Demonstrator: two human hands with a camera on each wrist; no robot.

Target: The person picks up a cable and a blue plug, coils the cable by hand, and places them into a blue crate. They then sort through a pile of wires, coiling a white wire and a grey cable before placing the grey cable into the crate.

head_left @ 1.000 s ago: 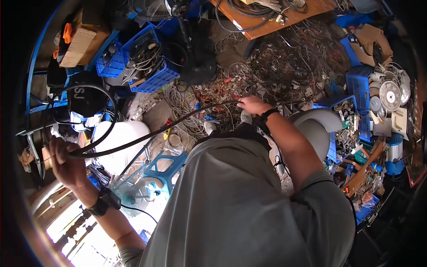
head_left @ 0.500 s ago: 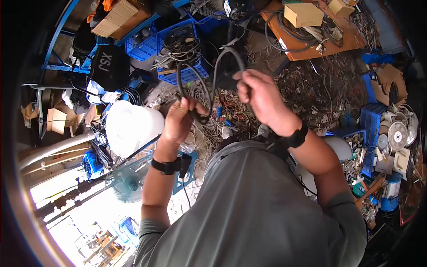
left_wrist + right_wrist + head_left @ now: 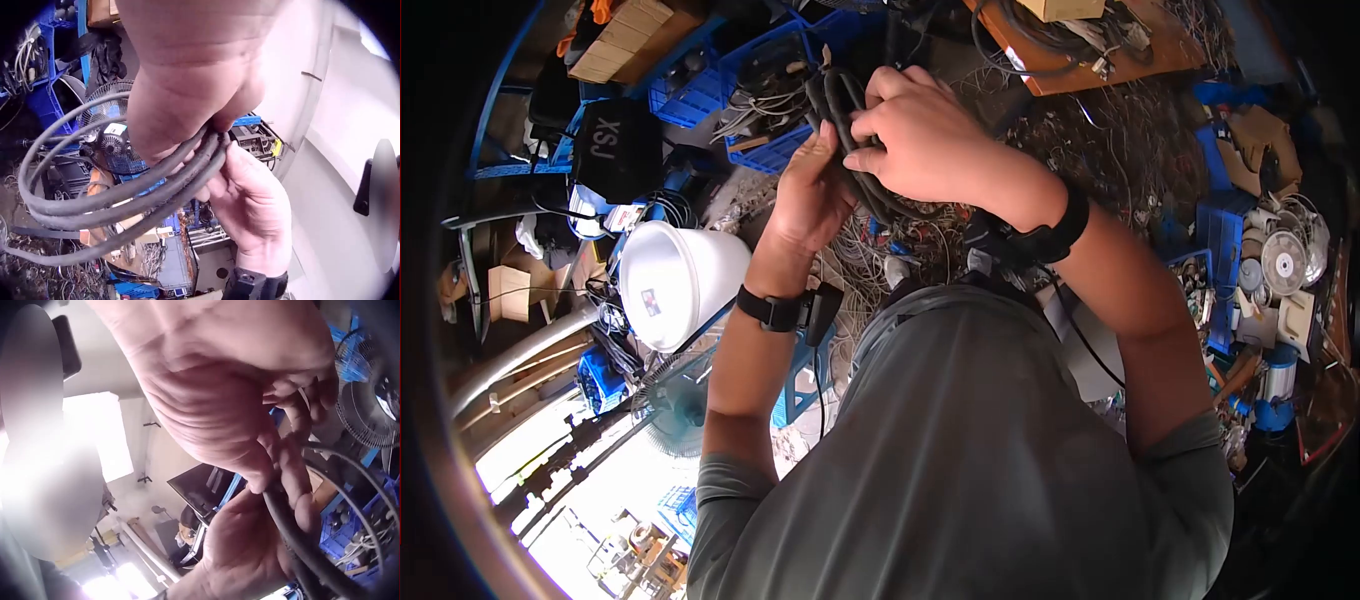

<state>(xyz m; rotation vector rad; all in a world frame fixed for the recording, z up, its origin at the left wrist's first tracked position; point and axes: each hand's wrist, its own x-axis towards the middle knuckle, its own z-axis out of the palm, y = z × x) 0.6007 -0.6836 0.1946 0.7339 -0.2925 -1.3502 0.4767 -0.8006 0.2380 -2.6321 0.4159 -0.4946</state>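
A thick dark cable (image 3: 834, 98) is gathered into a coil of several loops between the two hands, in front of the body. My left hand (image 3: 808, 198) grips the loops from the left, its thumb lying along them. From the right, my right hand (image 3: 935, 140) holds the same bundle, with fingers curled over the loops and thumb below. In the left wrist view the cable loops (image 3: 112, 206) hang out to the left, and the right hand (image 3: 253, 200) pinches them close beside the left. The right wrist view has the left hand (image 3: 244, 544) just under the right hand's thumb.
A white bucket (image 3: 685, 285) stands at the left, a fan (image 3: 675, 405) below it. Blue crates (image 3: 775, 150) of cables lie beyond the hands, and an orange-brown board (image 3: 1040, 50) at the back. Wire scraps (image 3: 1100, 160) cover the floor; more crates (image 3: 1225, 250) line the right.
The stretched-out cable has been drawn into loops. Both hands have come together, the left moving right and up, and the right hand now holds the coil too.
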